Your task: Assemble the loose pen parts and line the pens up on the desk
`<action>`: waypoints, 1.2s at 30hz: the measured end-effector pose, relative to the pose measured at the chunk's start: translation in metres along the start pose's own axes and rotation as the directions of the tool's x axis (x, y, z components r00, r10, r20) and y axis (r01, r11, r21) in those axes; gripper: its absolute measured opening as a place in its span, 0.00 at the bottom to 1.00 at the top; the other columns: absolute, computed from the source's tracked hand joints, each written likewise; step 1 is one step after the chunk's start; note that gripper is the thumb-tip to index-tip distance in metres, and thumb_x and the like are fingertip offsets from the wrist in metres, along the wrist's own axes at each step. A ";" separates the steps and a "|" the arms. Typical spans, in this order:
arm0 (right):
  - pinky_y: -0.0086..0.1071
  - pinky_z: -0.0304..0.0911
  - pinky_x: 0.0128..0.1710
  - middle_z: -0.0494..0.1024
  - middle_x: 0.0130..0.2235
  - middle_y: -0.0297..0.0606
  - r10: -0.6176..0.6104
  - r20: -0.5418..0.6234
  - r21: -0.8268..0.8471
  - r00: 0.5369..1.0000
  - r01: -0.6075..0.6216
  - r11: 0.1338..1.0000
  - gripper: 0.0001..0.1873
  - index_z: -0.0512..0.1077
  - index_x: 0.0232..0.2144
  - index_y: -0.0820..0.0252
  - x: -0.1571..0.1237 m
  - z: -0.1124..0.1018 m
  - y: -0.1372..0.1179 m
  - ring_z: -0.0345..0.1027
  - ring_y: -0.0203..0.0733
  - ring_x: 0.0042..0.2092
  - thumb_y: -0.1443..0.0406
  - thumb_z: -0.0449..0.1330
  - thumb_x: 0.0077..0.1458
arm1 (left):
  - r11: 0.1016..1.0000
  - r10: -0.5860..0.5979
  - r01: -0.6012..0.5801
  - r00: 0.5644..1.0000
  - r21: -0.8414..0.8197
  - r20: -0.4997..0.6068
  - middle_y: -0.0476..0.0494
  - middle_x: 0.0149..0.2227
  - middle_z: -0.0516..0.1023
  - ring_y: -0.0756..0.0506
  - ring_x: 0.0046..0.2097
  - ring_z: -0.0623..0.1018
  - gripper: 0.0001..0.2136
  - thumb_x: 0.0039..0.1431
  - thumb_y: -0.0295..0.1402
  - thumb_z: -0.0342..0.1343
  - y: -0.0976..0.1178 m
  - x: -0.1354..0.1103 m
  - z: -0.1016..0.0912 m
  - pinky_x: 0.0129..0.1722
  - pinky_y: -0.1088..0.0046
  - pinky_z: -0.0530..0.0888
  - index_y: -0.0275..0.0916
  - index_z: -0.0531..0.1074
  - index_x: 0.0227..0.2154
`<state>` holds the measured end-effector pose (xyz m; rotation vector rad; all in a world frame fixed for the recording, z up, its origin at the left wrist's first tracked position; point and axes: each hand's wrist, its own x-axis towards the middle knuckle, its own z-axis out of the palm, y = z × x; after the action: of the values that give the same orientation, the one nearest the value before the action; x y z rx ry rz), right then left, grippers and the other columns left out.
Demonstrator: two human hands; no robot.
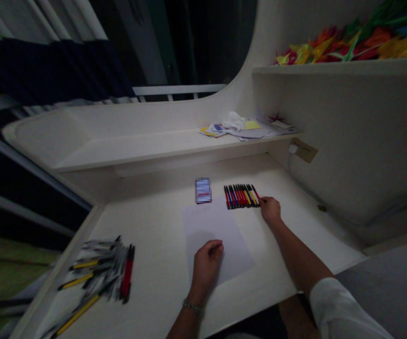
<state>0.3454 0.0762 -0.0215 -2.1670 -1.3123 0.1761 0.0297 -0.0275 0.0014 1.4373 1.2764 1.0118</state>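
Note:
My right hand is closed in a pinch at the lower end of a red pen, the rightmost in a neat row. That row of pens lies side by side on the desk, with red, blue and yellow barrels and black ends. Over a blank white sheet of paper my left hand is curled, fingers drawn in towards the thumb, and nothing shows in it. Just beyond the sheet lies a phone with its screen lit and blurred.
At the desk's left side lies a loose pile of pens, with red pens along its right edge. Papers and a crumpled tissue rest on the low shelf. A cable runs from the wall socket. Colourful paper flowers fill the upper shelf.

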 end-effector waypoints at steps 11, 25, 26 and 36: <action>0.33 0.63 0.43 0.81 0.42 0.45 -0.030 -0.005 0.024 1.000 0.030 0.999 0.18 0.80 0.41 0.59 -0.005 -0.005 -0.003 0.74 0.46 0.42 0.59 0.53 0.58 | 1.000 -0.005 0.004 1.000 -0.014 -0.031 0.40 0.37 0.83 0.41 0.40 0.80 0.09 0.52 0.37 0.61 -0.001 -0.005 -0.006 0.45 0.62 0.75 0.39 0.80 0.35; 0.44 0.57 0.54 0.77 0.45 0.43 -0.550 0.237 0.419 0.801 0.426 0.802 0.12 0.80 0.40 0.52 -0.127 0.029 -0.086 0.66 0.51 0.49 0.58 0.61 0.54 | 0.980 0.075 -0.022 0.962 0.200 -0.263 0.42 0.37 0.82 0.42 0.39 0.79 0.07 0.54 0.33 0.59 -0.005 -0.025 -0.059 0.44 0.63 0.74 0.42 0.80 0.35; 0.45 0.57 0.54 0.77 0.46 0.43 -0.555 0.249 0.399 0.793 0.439 0.805 0.12 0.80 0.39 0.52 -0.133 0.032 -0.088 0.65 0.52 0.49 0.58 0.61 0.54 | 0.970 0.088 -0.014 0.951 0.244 -0.296 0.42 0.36 0.82 0.42 0.39 0.79 0.07 0.54 0.32 0.59 -0.007 -0.026 -0.071 0.44 0.64 0.74 0.42 0.80 0.35; 0.47 0.59 0.53 0.73 0.50 0.46 -0.598 0.225 0.239 0.769 0.552 0.799 0.15 0.80 0.42 0.53 -0.138 0.046 -0.079 0.64 0.55 0.50 0.58 0.58 0.57 | 0.528 0.110 0.335 0.884 0.780 -0.454 0.33 0.35 0.80 0.38 0.41 0.78 0.10 0.59 0.29 0.52 -0.020 -0.023 -0.200 0.47 0.64 0.69 0.35 0.79 0.33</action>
<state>0.1973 0.0052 -0.0412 -1.5437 -2.0015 0.3461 -0.1710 -0.0261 0.0274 1.8251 2.4336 0.6259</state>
